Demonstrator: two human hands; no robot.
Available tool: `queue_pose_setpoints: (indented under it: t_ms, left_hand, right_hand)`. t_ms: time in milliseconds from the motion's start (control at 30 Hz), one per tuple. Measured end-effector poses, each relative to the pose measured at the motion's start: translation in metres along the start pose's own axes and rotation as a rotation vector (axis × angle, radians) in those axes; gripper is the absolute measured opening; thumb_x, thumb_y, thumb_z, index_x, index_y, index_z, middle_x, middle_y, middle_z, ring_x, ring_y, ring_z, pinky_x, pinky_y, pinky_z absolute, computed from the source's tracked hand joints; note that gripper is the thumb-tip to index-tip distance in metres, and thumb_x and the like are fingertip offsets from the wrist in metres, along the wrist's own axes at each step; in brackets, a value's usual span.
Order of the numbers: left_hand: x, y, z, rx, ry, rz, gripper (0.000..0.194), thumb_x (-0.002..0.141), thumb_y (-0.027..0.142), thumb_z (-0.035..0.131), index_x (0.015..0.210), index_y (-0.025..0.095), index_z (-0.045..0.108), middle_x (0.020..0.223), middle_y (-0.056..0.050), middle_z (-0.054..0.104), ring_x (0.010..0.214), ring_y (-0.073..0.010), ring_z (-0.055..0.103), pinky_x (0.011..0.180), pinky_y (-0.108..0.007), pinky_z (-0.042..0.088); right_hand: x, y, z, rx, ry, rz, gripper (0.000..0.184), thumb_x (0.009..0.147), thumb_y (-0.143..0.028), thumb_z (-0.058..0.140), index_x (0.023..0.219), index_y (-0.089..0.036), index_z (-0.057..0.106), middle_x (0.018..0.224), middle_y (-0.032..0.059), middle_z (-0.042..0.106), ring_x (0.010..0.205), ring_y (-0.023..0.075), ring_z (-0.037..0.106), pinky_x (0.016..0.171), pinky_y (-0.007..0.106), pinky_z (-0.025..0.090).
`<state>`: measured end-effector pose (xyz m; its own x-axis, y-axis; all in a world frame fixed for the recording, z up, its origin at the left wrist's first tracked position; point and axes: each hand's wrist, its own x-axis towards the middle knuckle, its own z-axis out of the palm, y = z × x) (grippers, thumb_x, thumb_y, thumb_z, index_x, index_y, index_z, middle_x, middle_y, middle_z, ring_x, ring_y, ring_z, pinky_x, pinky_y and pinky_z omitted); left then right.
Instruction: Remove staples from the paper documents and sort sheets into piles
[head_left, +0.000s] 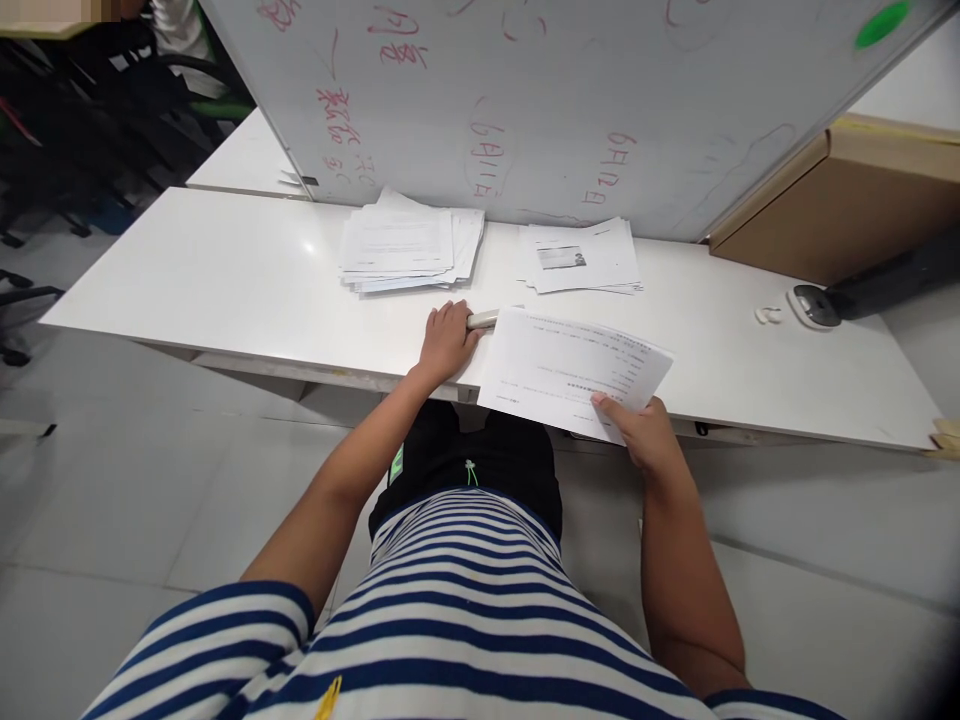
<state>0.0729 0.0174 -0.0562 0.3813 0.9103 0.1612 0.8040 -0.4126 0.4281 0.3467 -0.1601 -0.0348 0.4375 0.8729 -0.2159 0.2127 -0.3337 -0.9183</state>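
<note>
My right hand (651,435) pinches the right edge of a printed paper sheet (555,370), thumb on top and fingers underneath. The sheet is tilted over the front edge of the table; whether it is more than one page I cannot tell. On the tabletop, my left hand (448,340) is closed over a pale, narrow, stapler-like object (482,320). Its far end reaches toward the sheet's left edge, and the hand covers the rest. Behind my left hand lies a thick, uneven stack of papers (401,243). A smaller pile of papers (600,265), its top page bearing a dark picture, lies beyond the held sheet.
The long white table (225,270) runs across in front of me. A whiteboard (540,110) with red writing and a green magnet (882,24) stands along its back. On the right are a cardboard box (817,205), a black-and-white device (814,307) and a small white item (767,315).
</note>
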Motion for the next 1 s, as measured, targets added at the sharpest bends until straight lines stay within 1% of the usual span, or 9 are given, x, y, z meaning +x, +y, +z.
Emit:
queue_pose_setpoints:
  t_ms: [167,367,467,567,633,700,767,900,1000]
  left_hand:
    - [0.0,0.0,0.001,0.006,-0.02,-0.004,0.04,0.093,0.038,0.042,0.128,0.02,0.046,0.143,-0.012,0.048,0.142,-0.0307,0.03,0.118,-0.051,0.021]
    - [0.0,-0.001,0.002,0.023,-0.017,0.013,0.036,0.094,0.038,0.039,0.124,0.021,0.049,0.149,-0.01,0.044,0.143,-0.0305,0.029,0.118,-0.05,0.02]
    - [-0.001,0.0,0.001,0.023,-0.019,0.01,0.036,0.095,0.039,0.04,0.124,0.021,0.05,0.148,-0.01,0.044,0.142,-0.0302,0.03,0.118,-0.05,0.02]
    - [0.001,0.001,0.001,0.028,-0.018,-0.003,0.036,0.094,0.038,0.042,0.125,0.021,0.05,0.147,-0.009,0.046,0.141,-0.0298,0.032,0.118,-0.05,0.02]
    - [0.002,0.001,0.001,0.04,-0.013,-0.01,0.036,0.094,0.037,0.042,0.126,0.022,0.05,0.146,-0.008,0.047,0.14,-0.029,0.033,0.117,-0.049,0.02]
    - [0.002,0.002,0.001,0.044,0.0,-0.008,0.037,0.095,0.037,0.041,0.127,0.022,0.05,0.144,-0.008,0.049,0.139,-0.0283,0.035,0.117,-0.047,0.022]
    - [0.002,0.002,0.001,0.041,0.016,-0.005,0.037,0.095,0.036,0.041,0.128,0.022,0.05,0.143,-0.008,0.05,0.138,-0.0276,0.036,0.116,-0.045,0.024]
    - [0.001,0.004,-0.001,0.042,0.026,-0.011,0.037,0.094,0.035,0.043,0.128,0.023,0.05,0.141,-0.008,0.051,0.136,-0.0261,0.037,0.115,-0.043,0.025]
    - [0.0,0.004,-0.001,0.045,0.036,-0.005,0.035,0.094,0.033,0.044,0.127,0.024,0.051,0.14,-0.007,0.052,0.135,-0.0252,0.039,0.115,-0.043,0.025]
  right_hand:
    - [0.003,0.004,0.005,-0.007,-0.013,0.053,0.056,0.067,-0.053,0.079,0.111,-0.02,0.068,0.122,0.0108,0.068,0.111,0.0299,0.065,0.101,0.047,0.05]
    - [0.016,-0.011,0.003,-0.002,-0.003,0.05,0.05,0.066,-0.048,0.08,0.106,-0.02,0.069,0.117,0.0099,0.07,0.109,0.0302,0.066,0.1,0.047,0.051]
    - [0.053,-0.028,-0.003,0.002,0.044,-0.012,0.044,0.066,-0.044,0.081,0.101,-0.02,0.069,0.112,0.0096,0.072,0.103,0.0296,0.068,0.096,0.046,0.054]
    - [0.113,-0.052,-0.007,-0.01,0.118,-0.104,0.037,0.07,-0.035,0.078,0.101,-0.017,0.069,0.111,0.0107,0.072,0.1,0.0268,0.068,0.093,0.041,0.055]
    - [0.158,-0.068,-0.006,-0.022,0.16,-0.135,0.033,0.076,-0.028,0.072,0.106,-0.015,0.066,0.117,0.0103,0.07,0.105,0.0242,0.066,0.096,0.037,0.052]
    - [0.197,-0.081,-0.002,-0.134,0.149,-0.143,0.033,0.079,-0.023,0.066,0.111,-0.016,0.063,0.12,0.0077,0.068,0.106,0.0225,0.065,0.094,0.038,0.053]
    - [0.226,-0.089,0.005,-0.219,0.14,-0.127,0.031,0.079,-0.02,0.062,0.11,-0.016,0.063,0.12,0.0099,0.067,0.105,0.0223,0.065,0.093,0.039,0.052]
    - [0.251,-0.088,0.02,-0.501,0.147,-0.067,0.021,0.075,-0.011,0.058,0.094,-0.007,0.066,0.111,0.0229,0.066,0.11,0.0299,0.061,0.095,0.045,0.043]
    - [0.252,-0.081,0.033,-0.652,0.18,-0.067,0.023,0.075,-0.009,0.056,0.095,-0.005,0.066,0.12,0.0294,0.059,0.121,0.0384,0.051,0.098,0.056,0.035]
